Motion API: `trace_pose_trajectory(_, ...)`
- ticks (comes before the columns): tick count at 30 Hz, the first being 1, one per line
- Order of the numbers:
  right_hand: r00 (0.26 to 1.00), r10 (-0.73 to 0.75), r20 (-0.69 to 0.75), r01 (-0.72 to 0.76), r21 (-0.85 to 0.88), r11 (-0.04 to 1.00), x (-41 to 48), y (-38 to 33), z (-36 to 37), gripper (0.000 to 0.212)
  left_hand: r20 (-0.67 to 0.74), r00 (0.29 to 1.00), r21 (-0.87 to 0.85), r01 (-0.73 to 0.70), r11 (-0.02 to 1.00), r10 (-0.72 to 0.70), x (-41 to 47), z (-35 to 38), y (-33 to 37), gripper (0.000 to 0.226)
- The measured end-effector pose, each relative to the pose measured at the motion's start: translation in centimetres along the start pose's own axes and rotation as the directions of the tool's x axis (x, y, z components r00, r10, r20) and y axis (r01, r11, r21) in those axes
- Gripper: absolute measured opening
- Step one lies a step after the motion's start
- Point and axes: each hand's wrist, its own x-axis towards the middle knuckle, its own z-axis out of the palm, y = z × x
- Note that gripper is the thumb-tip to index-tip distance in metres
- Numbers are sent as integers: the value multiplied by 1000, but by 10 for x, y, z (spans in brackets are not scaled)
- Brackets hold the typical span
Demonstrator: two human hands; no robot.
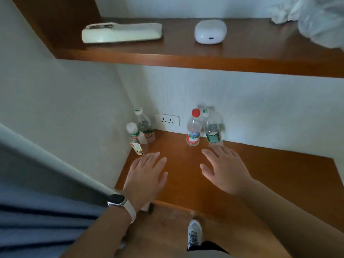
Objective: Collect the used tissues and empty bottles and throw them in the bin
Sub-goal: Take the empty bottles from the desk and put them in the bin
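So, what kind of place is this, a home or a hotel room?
Probably a hotel room or bedroom, but I cannot be sure: a wooden shelf built into a wall corner, a wall socket just above it, and what looks like bedding on the left.

Nothing readable here, honestly. The red-capped bottle (193, 132) has a red-and-white label, the bottle right beside it (213, 135) a dark green one, and the front corner bottle (137, 141) and back corner bottle (147, 128) have labels too, but all the print's a blur.
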Motion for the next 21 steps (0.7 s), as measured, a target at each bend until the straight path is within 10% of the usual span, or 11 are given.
trace_pose_trajectory(13, 941, 336, -53, -316, 228, 921, 91, 67, 35, 60, 172, 977, -244, 165, 956, -125, 146, 65, 26, 43)
trace_pose_trajectory(21, 834, 545, 82, -530, 391, 752, 126, 74, 52, 78, 436, 874, -638, 469, 611, -215, 198, 97, 35, 58)
